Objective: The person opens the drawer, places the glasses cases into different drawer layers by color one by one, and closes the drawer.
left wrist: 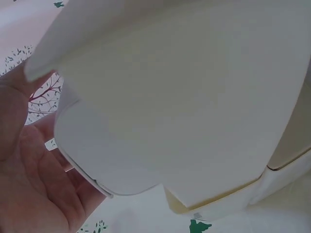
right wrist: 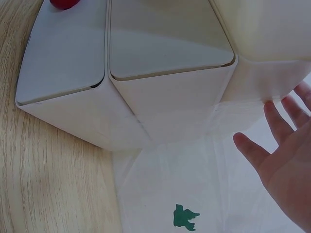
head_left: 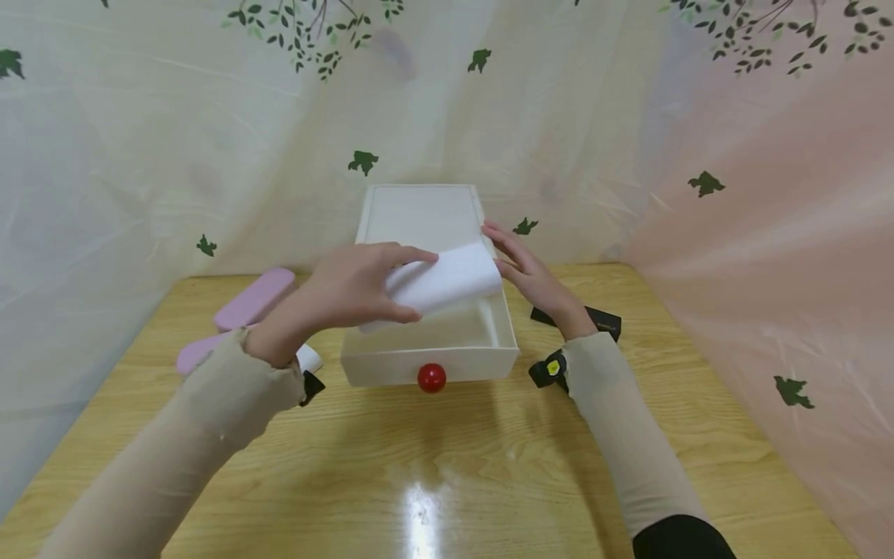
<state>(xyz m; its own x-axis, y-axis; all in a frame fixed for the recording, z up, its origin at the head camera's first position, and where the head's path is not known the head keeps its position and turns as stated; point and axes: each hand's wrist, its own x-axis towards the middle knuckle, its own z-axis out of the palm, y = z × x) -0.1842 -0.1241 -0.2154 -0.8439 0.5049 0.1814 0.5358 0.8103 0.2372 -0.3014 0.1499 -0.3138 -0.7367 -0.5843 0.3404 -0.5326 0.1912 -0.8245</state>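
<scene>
A white box [head_left: 422, 210] stands at the back of the table, with its open drawer [head_left: 391, 369] facing me and a red round knob [head_left: 431, 378] on the drawer's front. Over the drawer, my left hand [head_left: 356, 283] holds a curved sheet of white paper [head_left: 454, 279] between thumb and fingers. That paper [left wrist: 184, 97] fills much of the left wrist view and hides most of the box there. At the box's right side, my right hand [head_left: 534, 279] has its fingers spread and extended. Its fingertips [right wrist: 269, 107] lie right at the box wall in the right wrist view.
Two pale purple elongated cases [head_left: 254, 299] lie on the table [head_left: 433, 442] at the left, partly behind my left forearm. A flat black box [head_left: 604, 320] lies to the right, beyond my right wrist. Behind everything hangs a pale leaf-patterned sheet [head_left: 433, 109].
</scene>
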